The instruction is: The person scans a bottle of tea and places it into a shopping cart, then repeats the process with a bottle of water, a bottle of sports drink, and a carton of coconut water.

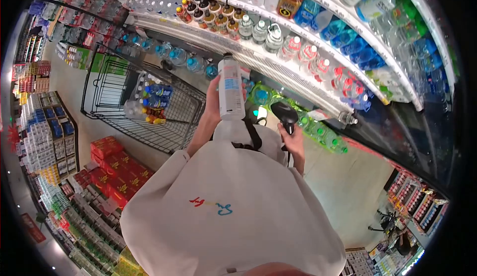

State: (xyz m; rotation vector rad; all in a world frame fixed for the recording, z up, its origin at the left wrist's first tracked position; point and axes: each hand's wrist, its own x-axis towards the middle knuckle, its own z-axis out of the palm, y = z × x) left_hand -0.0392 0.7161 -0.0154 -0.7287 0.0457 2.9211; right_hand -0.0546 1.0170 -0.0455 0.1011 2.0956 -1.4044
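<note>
A white-grey bottle (pixel 231 89) with a dark cap and a blue label patch stands upright in front of the chest, and my left hand (pixel 212 99) is wrapped round it. My right hand (pixel 294 140) grips the handle of a black handheld scanner (pixel 283 111), a little to the right of the bottle. The scanner's head points up toward the shelves. The two held items are apart. Just beyond the hands, large bottles with blue caps and green bottles (pixel 325 134) line the bottom of the shelf unit.
To the left is a wire shopping cart (pixel 171 138) with bottle packs (pixel 156 97) inside. Red boxes (pixel 117 171) are stacked below it. A curved refrigerated shelf unit (pixel 288 72) of drinks spans the top. Stacked goods (pixel 44 132) line the far left.
</note>
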